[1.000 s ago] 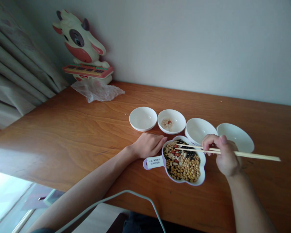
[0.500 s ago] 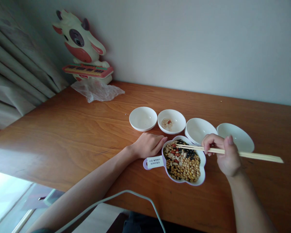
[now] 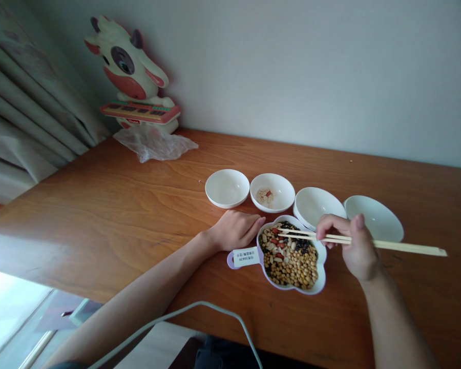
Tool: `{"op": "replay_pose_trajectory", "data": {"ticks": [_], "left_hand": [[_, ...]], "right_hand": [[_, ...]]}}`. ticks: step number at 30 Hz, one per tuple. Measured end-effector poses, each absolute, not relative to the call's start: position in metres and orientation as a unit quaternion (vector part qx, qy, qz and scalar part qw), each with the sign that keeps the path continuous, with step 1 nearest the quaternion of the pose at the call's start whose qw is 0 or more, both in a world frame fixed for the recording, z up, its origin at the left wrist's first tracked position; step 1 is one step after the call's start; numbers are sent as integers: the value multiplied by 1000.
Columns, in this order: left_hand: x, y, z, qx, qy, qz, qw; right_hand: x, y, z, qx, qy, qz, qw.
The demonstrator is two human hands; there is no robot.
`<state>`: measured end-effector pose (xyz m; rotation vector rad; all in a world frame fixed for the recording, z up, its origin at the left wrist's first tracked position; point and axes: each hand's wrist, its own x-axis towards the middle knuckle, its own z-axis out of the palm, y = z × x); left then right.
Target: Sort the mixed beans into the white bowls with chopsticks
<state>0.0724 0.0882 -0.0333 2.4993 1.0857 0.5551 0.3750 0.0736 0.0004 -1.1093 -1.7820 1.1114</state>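
My right hand [image 3: 355, 248] grips a pair of chopsticks [image 3: 399, 248]. Their tips, slightly apart, reach the red-skinned peanuts [image 3: 275, 231] in a cloud-shaped lilac bowl [image 3: 321, 279]. Pale peanuts, yellow beans [image 3: 294, 266] and black beans [image 3: 302, 243] also fill this bowl. Its handle, with a white label [image 3: 246, 256], points left. My left hand [image 3: 236, 229] lies closed on the table at the bowl's upper left, fingertips by the rim; whether it holds anything is hidden. Behind stands a white bowl with a few peanut pieces [image 3: 266, 196] in it.
More white bowls [image 3: 226, 187] stand in a row behind the lilac bowl, one partly behind my right hand. At the back left, a cow toy with a keyboard [image 3: 138, 110] stands by a crumpled plastic bag [image 3: 153, 146]. A pale cable [image 3: 200, 303] crosses the near edge.
The chopstick tips have parted slightly over the red-skinned peanuts, and the fingers of my right hand have shifted a little to the left. My left hand and the bowls stay put.
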Motion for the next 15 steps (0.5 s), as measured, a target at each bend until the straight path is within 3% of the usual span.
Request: {"op": "replay_pose_trajectory", "data": {"ticks": [15], "left_hand": [[72,89,-36,888,382,191,168]], "right_hand": [[375,74,-8,-444,-690,425,383]]}}
